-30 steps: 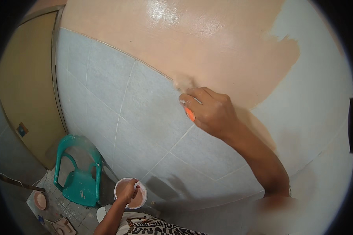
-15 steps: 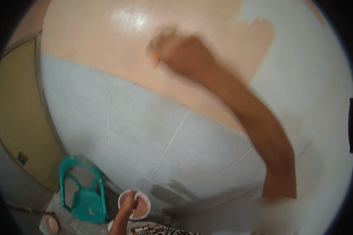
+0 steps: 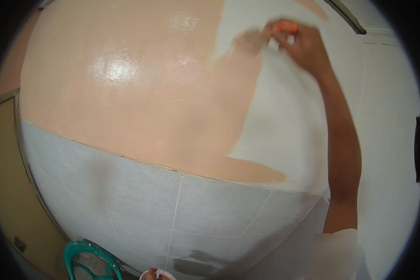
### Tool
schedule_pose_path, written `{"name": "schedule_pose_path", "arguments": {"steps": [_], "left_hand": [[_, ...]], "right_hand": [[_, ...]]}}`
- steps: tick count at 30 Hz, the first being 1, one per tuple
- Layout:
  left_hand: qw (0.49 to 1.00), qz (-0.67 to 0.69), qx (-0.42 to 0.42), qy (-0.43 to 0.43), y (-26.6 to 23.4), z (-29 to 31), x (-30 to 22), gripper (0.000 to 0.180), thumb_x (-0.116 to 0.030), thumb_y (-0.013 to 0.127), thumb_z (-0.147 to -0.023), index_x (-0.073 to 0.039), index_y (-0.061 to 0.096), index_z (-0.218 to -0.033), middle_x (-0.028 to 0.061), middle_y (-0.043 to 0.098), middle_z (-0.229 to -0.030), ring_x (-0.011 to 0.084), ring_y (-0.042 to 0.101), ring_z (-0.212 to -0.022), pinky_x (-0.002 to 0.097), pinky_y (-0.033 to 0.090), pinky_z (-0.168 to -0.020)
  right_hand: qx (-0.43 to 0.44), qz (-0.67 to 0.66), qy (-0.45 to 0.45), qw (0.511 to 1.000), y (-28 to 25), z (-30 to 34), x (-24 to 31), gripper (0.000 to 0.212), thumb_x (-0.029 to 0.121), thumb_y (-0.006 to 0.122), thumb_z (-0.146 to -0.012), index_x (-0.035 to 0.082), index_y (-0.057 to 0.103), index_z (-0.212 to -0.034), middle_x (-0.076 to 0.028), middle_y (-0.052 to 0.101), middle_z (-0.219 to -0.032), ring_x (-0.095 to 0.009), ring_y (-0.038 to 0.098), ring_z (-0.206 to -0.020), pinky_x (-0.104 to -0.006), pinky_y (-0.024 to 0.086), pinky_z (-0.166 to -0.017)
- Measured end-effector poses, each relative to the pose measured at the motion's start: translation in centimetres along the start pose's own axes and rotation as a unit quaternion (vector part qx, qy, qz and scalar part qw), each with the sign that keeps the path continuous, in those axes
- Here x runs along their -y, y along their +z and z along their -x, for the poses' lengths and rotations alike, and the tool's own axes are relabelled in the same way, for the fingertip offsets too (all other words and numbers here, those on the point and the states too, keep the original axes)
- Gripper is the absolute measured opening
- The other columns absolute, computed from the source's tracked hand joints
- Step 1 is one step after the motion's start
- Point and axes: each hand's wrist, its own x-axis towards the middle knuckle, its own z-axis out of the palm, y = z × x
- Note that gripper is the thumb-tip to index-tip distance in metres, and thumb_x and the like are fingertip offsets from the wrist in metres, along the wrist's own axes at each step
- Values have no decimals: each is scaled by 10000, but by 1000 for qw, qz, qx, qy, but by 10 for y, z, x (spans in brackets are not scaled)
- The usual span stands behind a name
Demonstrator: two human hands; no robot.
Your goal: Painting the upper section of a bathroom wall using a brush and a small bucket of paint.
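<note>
Paintbrush (image 3: 250, 42) in raised right hand (image 3: 304, 46), bucket (image 3: 169, 274) held low in left hand (image 3: 151, 274)

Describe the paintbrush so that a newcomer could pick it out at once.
Find the big wall, peach above grey tiles. Near its top right, along the edge where peach meets white, the right hand grips the paintbrush, its blurred bristles pointing left. Its bright orange handle stands out from the paler peach and white around it.

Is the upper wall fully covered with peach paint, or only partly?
Only partly: peach paint covers the left, while a white area shows to its right, below the right hand.
</note>
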Motion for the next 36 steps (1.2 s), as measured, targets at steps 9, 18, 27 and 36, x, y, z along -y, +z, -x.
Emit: {"name": "schedule_pose_path", "arguments": {"steps": [9, 18, 27, 36], "left_hand": [[999, -35, 34, -23, -7, -24, 6, 396, -515, 519, -881, -152, 470, -730, -20, 409, -527, 100, 252, -362, 283, 189, -361], [993, -75, 83, 26, 18, 2, -5, 436, -571, 451, -889, -151, 501, -783, -55, 325, -496, 84, 254, -356, 258, 198, -350], [981, -108, 158, -16, 31, 12, -27, 403, -447, 382, -875, -72, 512, -809, -45, 323, -499, 95, 270, -396, 269, 191, -386], [990, -88, 101, 35, 17, -3, 2, 428, -543, 469, -881, -119, 510, -847, -72, 299, -492, 72, 257, -356, 237, 181, -346]], "right_hand": [[-146, 172, -101, 969, -49, -96, -83, 178, 147, 642, -834, -9, 691, -904, -132, 718, -901, -204, 675, -759, -298, 519, -705], [80, -31, -134, 987, 9, 55, 38, 119, 60, 652, -821, 84, 672, -937, -70, 678, -928, -240, 657, -780, -319, 530, -660], [43, -176, -30, 983, 15, 128, 106, 100, 51, 711, -787, 60, 680, -882, -81, 703, -921, -212, 685, -782, -290, 545, -661], [-122, 133, 55, 982, -82, -36, -63, 193, 158, 629, -855, -8, 683, -936, -147, 712, -961, -240, 674, -851, -332, 509, -766]]}}
